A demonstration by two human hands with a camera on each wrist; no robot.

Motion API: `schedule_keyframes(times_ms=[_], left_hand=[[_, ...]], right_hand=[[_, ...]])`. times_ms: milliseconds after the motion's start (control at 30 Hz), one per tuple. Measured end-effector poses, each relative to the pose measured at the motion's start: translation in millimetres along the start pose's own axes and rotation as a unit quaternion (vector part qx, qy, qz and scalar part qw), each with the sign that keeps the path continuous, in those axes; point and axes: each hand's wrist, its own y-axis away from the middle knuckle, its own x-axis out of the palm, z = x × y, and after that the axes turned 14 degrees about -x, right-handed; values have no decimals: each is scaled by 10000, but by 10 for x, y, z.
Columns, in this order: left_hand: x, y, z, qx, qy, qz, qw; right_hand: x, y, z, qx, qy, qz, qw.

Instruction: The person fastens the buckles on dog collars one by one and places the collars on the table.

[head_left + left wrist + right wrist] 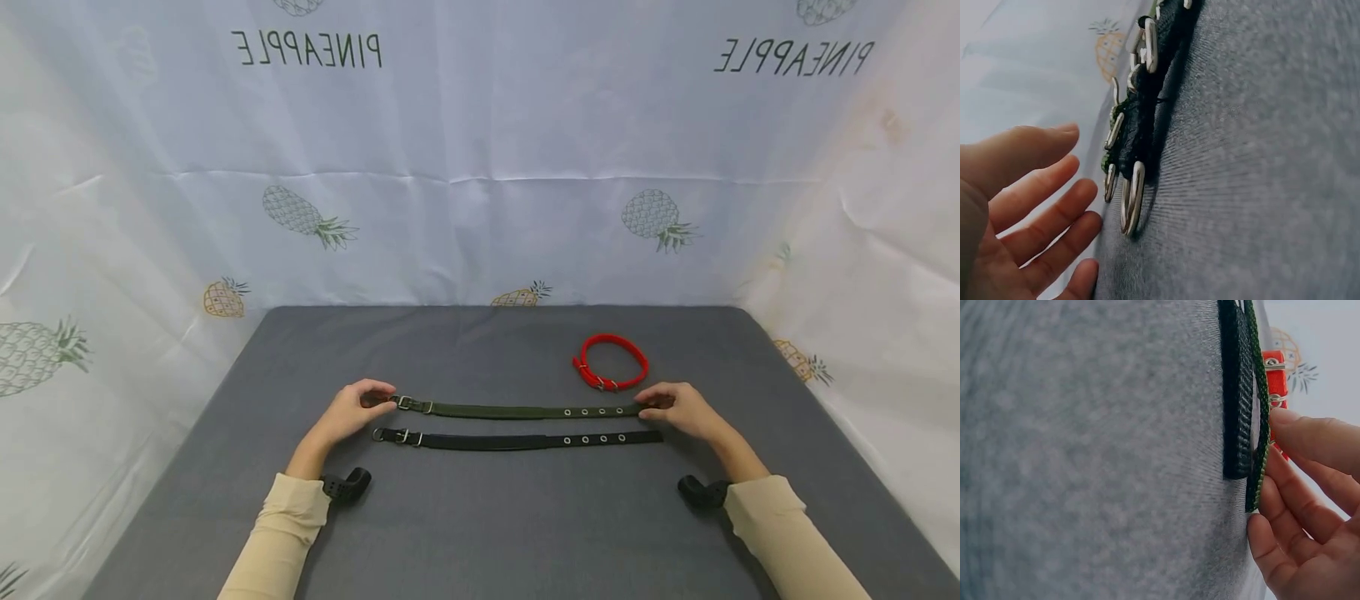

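A green collar (487,412) lies stretched out across the grey table, its buckle end at the left and its eyelets at the right. My left hand (358,410) is beside the buckle end; in the left wrist view its fingers (1079,197) are spread loosely, with nothing between them and the thumb. My right hand (678,408) is at the other end, its relaxed fingertips (1270,494) right at the green strap's tip and the thumb beside its edge. Parallel and nearer me lies a black collar (480,442), also laid straight, with a metal ring at its left end.
Behind the green collar's right part, a red collar (636,379) lies fastened into a loop. The grey table (480,525) ends at a white curtain (480,233) printed with pineapples, which hangs behind and along both sides. Black wrist cameras (348,485) sit below both hands.
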Motion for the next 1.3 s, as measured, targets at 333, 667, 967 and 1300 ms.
schedule_keyframes(times_ms=[333, 667, 967, 1300], left_hand=[[42, -102, -56, 343, -611, 101, 9975], [91, -167, -113, 461, -790, 109, 9957], [94, -185, -155, 479, -1018, 67, 9936], [76, -187, -167, 190, -819, 113, 9964]], right_hand=[[39, -28, 9, -78, 308, 136, 9994], [58, -69, 59, 100, 607, 287, 9977], [43, -98, 89, 194, 591, 430, 9971], [17, -113, 96, 292, 573, 350, 9973]])
